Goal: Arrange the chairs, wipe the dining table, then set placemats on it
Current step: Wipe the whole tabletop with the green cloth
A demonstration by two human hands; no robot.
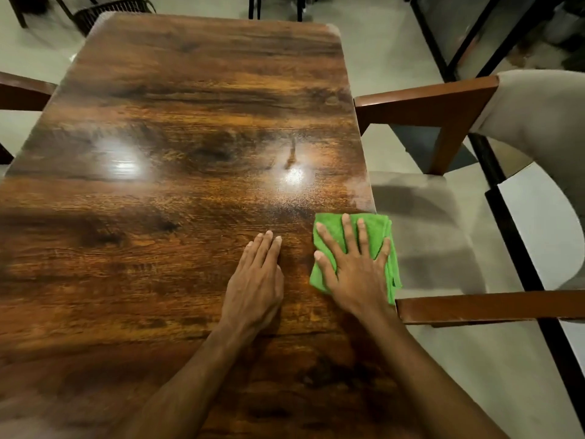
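1. Now the green cloth (330,221) lies folded flat on the desk (190,122), in its near half at the right edge; its right border reaches the desk's rim.
2. Right hand (354,274) lies palm-down on the cloth; its grip is spread, fingers straight and fanned apart, pressing the cloth to the wood; nothing is pinched.
3. Left hand (256,274) rests palm-down on bare wood just beside the cloth, apart from it; its grip is flat too, fingers straight and close together; it holds nothing.
4. Desk top is dark, glossy wood grain with rounded far corners; two bright light reflections (123,161) show mid-surface, the right one ringed by a hazy smear.
5. A wooden armchair (474,307) with pale upholstery stands at the right side, its near armrest just beside the cloth; another wooden chair (22,90) shows at the left edge; a dark chair (107,9) stands past the far left corner; pale floor (395,58) lies around.
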